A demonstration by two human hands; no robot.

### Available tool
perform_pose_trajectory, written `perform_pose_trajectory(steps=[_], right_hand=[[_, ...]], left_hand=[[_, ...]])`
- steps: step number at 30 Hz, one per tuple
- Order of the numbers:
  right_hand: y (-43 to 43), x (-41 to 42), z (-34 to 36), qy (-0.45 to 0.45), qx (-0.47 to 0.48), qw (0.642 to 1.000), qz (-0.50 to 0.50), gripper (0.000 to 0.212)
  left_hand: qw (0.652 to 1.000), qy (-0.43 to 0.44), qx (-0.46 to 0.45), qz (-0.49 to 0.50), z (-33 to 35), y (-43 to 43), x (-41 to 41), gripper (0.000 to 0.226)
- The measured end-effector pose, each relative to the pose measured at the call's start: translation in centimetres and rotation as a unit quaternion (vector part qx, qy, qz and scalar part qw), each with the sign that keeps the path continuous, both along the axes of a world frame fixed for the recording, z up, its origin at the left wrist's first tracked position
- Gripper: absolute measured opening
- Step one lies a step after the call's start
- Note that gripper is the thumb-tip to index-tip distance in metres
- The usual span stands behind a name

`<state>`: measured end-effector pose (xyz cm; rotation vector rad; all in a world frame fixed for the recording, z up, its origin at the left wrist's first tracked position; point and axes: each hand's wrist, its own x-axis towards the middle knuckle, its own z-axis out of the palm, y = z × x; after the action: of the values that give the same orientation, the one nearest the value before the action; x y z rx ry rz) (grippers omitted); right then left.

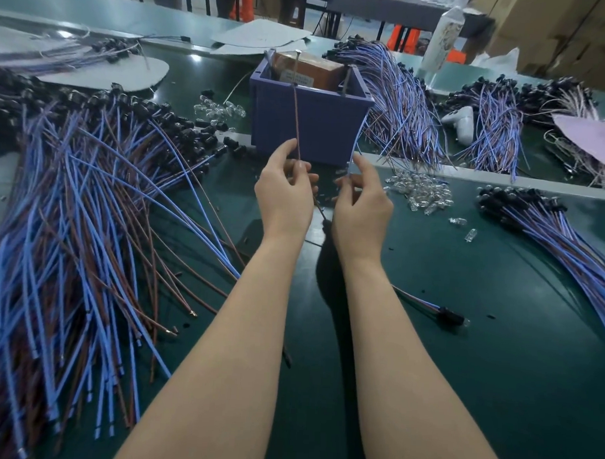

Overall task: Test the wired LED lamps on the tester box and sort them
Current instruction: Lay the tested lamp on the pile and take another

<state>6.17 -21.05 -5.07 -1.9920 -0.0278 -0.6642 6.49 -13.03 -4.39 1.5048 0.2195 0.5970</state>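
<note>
Both hands are raised over the middle of the green tabletop, just in front of the blue tester box; the left hand pinches a brown wire between thumb and fingertips, its other fingers loosely curled; the wire runs straight up from that pinch to an upright metal pin at the box's rim; the right hand pinches a pale blue wire in the same way, index finger raised; this wire climbs the box's front wall, and its upper end is hard to follow against the blue plastic; below the left hand the brown wire slants down between the wrists, where the lamp's head is hidden.

A large loose heap of wired lamps covers the tabletop's left side, black heads towards the far edge; a tidier bundle lies along the right edge; a scatter of clear bulbs sits between that bundle and the right hand; a single lamp lies just beside the right forearm.
</note>
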Motion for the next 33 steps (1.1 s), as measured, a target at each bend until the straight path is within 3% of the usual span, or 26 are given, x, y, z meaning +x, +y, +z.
perform_pose_trajectory(steps=[8, 16, 20, 24, 28, 33], right_hand=[[0.8, -0.4, 0.1, -0.024, 0.012, 0.999, -0.017, 0.039], [0.7, -0.6, 0.1, 0.007, 0.054, 0.997, -0.061, 0.036], [0.0, -0.3, 0.7, 0.028, 0.054, 0.994, -0.09, 0.023], [-0.8, -0.5, 1.9, 0.031, 0.072, 0.997, -0.026, 0.012], [-1.3, -0.6, 2.0, 0.062, 0.023, 0.998, 0.017, 0.016], [-1.3, -0.7, 1.7, 0.123, -0.002, 0.989, 0.08, 0.02]], left_hand=[[0.999, -0.025, -0.009, 0.018, -0.1, -0.1, 0.0, 0.032], [1.0, 0.001, -0.012, 0.014, -0.3, -0.2, -0.1, 0.015], [1.0, -0.005, 0.019, -0.007, 0.0, -0.3, -0.4, 0.013], [0.998, -0.013, -0.035, -0.046, 0.3, -0.1, -0.7, 0.012], [0.985, -0.004, -0.129, -0.112, 0.6, -0.1, -1.0, 0.012], [0.97, 0.023, -0.154, -0.187, 0.9, -0.2, -1.2, 0.013]])
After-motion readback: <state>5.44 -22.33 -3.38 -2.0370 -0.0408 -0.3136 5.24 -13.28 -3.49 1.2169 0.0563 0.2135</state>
